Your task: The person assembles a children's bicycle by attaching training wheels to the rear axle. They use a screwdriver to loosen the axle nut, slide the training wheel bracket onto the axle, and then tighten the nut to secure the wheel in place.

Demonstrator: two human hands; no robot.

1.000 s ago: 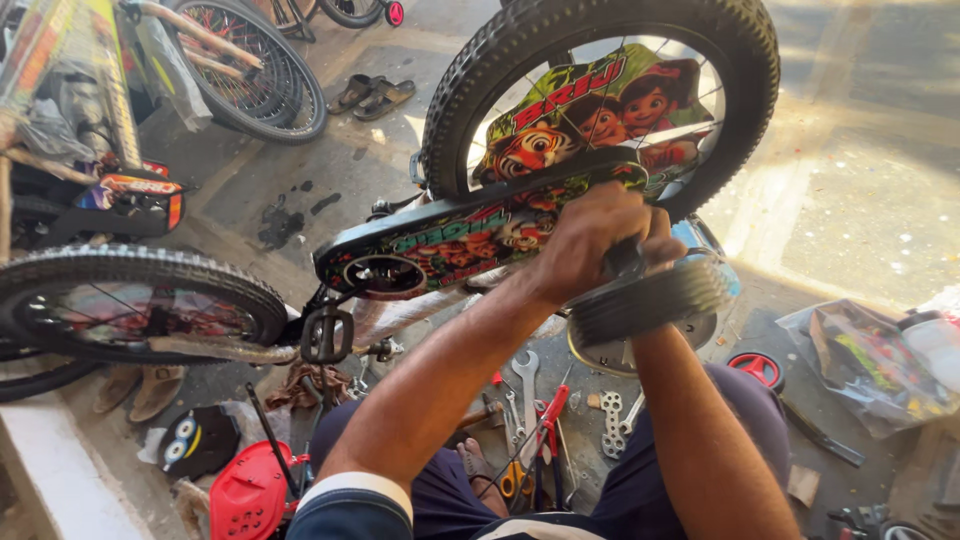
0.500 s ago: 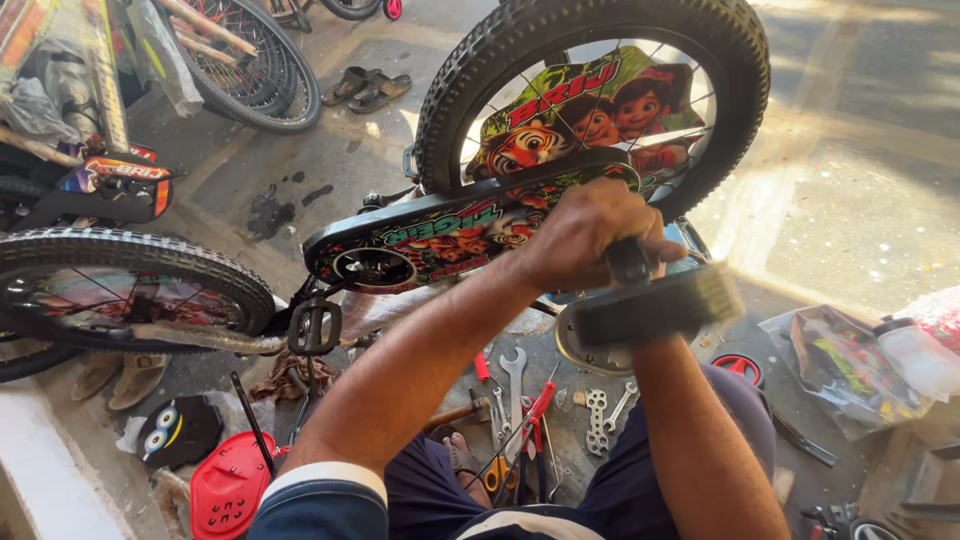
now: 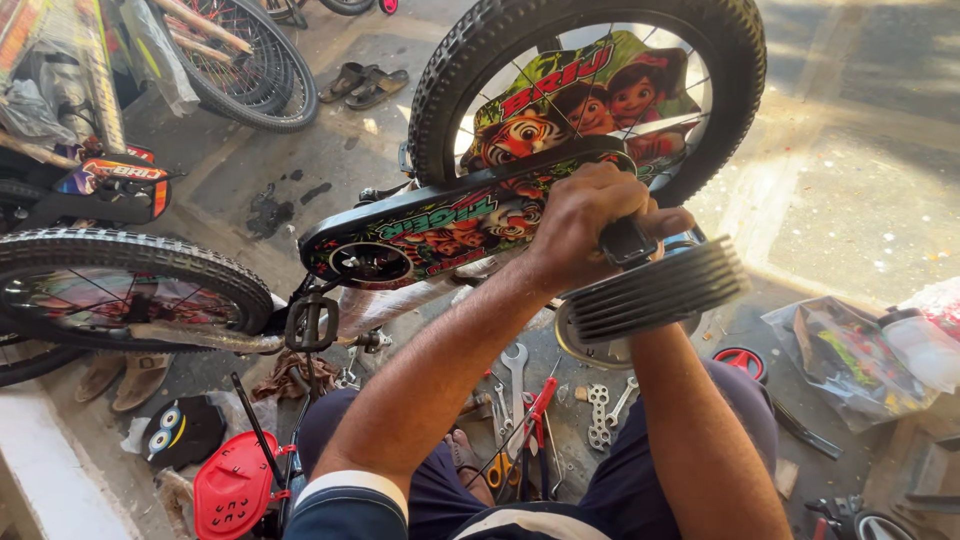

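Training wheel, grey ribbed, centre-right of frame beside the rear tyre. Left hand fisted tight on the wheel's black bracket. Right hand hidden behind the wheel, grip unclear. Spanners on floor below.

Bicycle repair workshop, spilling onto concrete floor. Child's bicycle lying upturned at frame centre, rear wheel filling upper middle. More bike wheels crowding upper left. Spanners and pliers lying scattered at lower centre. Red saddle sitting lower left. Sandals resting near top.
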